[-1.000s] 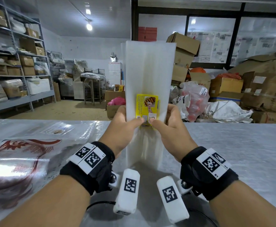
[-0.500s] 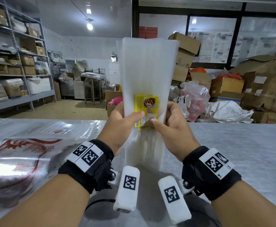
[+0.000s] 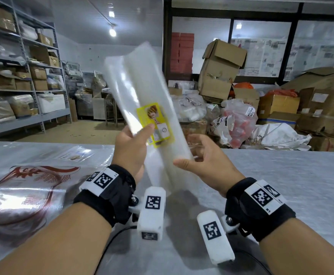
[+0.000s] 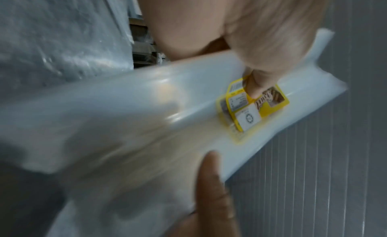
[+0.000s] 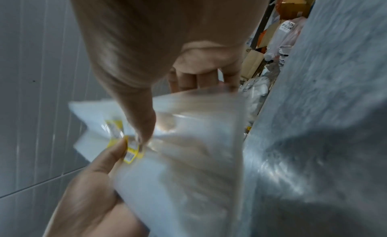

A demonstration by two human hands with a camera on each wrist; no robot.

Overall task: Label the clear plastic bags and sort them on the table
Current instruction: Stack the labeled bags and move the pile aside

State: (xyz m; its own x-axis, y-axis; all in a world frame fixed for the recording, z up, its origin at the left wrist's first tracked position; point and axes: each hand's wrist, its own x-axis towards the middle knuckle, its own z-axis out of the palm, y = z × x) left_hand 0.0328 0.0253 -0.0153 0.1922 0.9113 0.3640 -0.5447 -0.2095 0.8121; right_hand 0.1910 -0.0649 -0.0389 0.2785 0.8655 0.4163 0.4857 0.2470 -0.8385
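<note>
A stack of clear plastic bags [image 3: 140,82] is held up over the table, its top leaning left and blurred. A yellow label [image 3: 156,124] sits on its front. My left hand [image 3: 131,147] grips the stack from the left. In the left wrist view its thumb [image 4: 257,85] presses on the label [image 4: 253,108]. My right hand [image 3: 200,155] is at the stack's lower right edge with fingers spread. Its thumb [image 3: 179,162] only touches the front of the bags [image 5: 188,157], and its fingers lie behind them.
The grey table [image 3: 281,185] runs across the view. Clear bags with red print [image 3: 23,191] and a small printed pouch [image 3: 75,155] lie at its left. Shelves stand at the far left. Cardboard boxes [image 3: 219,72] and sacks are piled beyond the table.
The stack was upright with both thumbs pinching at the label. It has swung to lean left in my left hand, and my right hand has loosened off the label to the lower edge.
</note>
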